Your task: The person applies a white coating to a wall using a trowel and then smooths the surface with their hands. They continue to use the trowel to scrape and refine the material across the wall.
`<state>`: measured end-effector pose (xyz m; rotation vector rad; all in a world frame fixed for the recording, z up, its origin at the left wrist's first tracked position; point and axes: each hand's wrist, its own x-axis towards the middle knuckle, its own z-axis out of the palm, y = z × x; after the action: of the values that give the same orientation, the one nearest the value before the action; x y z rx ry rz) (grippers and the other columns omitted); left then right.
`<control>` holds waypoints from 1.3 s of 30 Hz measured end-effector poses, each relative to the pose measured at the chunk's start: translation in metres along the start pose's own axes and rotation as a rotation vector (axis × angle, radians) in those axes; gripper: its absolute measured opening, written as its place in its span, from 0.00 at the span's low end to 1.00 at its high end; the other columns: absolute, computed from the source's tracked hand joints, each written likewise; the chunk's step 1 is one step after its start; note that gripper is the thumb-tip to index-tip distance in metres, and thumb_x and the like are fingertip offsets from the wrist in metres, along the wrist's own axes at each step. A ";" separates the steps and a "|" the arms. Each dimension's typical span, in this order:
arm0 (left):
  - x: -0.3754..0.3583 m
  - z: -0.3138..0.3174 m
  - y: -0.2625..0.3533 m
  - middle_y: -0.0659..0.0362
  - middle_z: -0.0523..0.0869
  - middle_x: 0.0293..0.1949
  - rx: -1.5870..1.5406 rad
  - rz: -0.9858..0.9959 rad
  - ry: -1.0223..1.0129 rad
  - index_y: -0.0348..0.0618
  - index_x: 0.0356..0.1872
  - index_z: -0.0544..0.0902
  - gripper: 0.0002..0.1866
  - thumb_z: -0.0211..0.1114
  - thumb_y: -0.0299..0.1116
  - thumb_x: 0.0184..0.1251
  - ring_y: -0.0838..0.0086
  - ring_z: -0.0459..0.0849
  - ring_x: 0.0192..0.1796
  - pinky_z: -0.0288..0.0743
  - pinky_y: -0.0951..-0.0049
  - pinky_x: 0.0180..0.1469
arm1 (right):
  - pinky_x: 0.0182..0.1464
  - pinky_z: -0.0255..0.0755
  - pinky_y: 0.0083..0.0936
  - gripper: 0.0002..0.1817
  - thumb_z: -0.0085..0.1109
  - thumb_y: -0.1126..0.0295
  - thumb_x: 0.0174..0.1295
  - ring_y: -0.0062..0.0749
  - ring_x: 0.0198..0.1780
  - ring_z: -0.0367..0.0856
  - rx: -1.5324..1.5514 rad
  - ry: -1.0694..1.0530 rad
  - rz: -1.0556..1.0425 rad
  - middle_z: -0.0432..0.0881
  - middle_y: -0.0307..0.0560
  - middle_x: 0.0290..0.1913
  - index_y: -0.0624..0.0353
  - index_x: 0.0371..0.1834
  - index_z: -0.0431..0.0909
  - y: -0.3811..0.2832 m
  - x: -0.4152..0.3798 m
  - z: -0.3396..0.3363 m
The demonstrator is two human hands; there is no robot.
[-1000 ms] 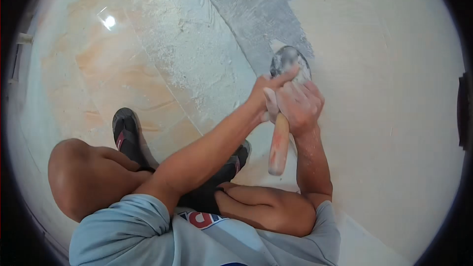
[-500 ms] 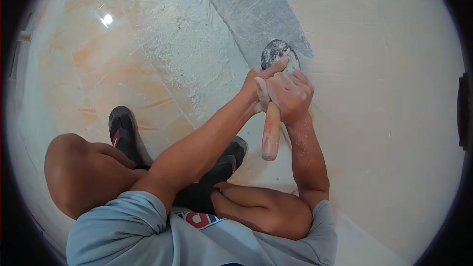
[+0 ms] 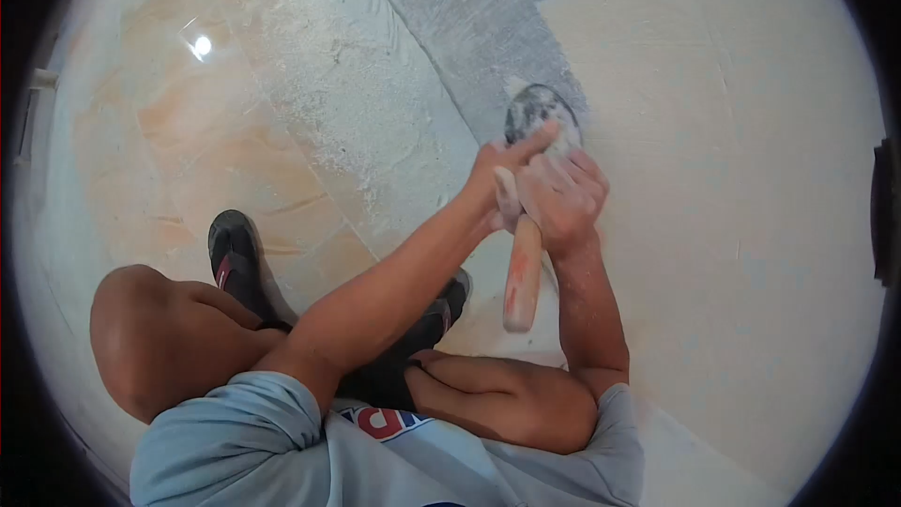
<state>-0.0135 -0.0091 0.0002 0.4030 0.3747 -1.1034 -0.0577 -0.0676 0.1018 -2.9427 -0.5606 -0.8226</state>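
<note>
Both hands hold a scraper with a wooden handle (image 3: 522, 286) and a dark, rounded blade (image 3: 531, 113) smeared with white dust. My left hand (image 3: 499, 178) closes around the neck from the left, its thumb stretched along the blade. From the right, my right hand (image 3: 561, 192) grips the same tool just above the handle, knuckles up and dusted white. The blade's front edge lies at the border between the grey, scratched surface (image 3: 488, 19) and the cream coating (image 3: 713, 207). A small pale flake (image 3: 515, 84) shows at the blade's tip.
White crumbs and powder (image 3: 328, 66) lie along a pale sheet at the foot of the scraped surface. Glossy orange-and-white tiles (image 3: 206, 150) cover the floor on the left. My two dark shoes (image 3: 235, 253) stand on it below my bent knees.
Both hands and the scraper have shifted slightly back toward my body and a little right. The pale flake at the blade's tip now shows; the grip looks the same.
</note>
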 end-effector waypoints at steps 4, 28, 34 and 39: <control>0.008 -0.017 0.016 0.65 0.85 0.34 -0.310 -0.257 -0.433 0.48 0.43 0.83 0.16 0.66 0.50 0.80 0.82 0.83 0.37 0.80 0.70 0.38 | 0.26 0.60 0.32 0.21 0.73 0.68 0.58 0.33 0.18 0.68 0.129 -0.053 0.011 0.65 0.38 0.17 0.50 0.17 0.67 -0.003 0.026 0.013; -0.001 0.002 0.009 0.55 0.87 0.36 0.046 0.007 -0.045 0.28 0.41 0.81 0.29 0.80 0.50 0.65 0.72 0.86 0.30 0.83 0.66 0.30 | 0.28 0.61 0.33 0.14 0.71 0.64 0.53 0.29 0.22 0.71 0.014 -0.036 -0.033 0.66 0.35 0.20 0.46 0.20 0.72 0.005 -0.003 0.000; -0.006 0.008 0.006 0.50 0.87 0.39 -0.021 -0.025 0.020 0.24 0.49 0.79 0.35 0.81 0.51 0.63 0.69 0.88 0.35 0.83 0.64 0.32 | 0.29 0.62 0.32 0.11 0.69 0.67 0.54 0.30 0.22 0.71 0.020 -0.056 -0.038 0.65 0.35 0.20 0.46 0.21 0.74 0.004 0.000 -0.004; 0.014 -0.015 0.017 0.52 0.87 0.41 -0.130 -0.174 -0.235 0.27 0.52 0.78 0.34 0.80 0.51 0.66 0.69 0.88 0.41 0.85 0.66 0.41 | 0.27 0.60 0.30 0.18 0.72 0.71 0.56 0.31 0.20 0.68 0.020 -0.039 -0.078 0.65 0.37 0.19 0.50 0.17 0.69 0.015 0.001 0.018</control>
<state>0.0057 -0.0055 -0.0175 0.1246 0.2750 -1.2737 -0.0423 -0.0792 0.0882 -2.9415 -0.6861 -0.7636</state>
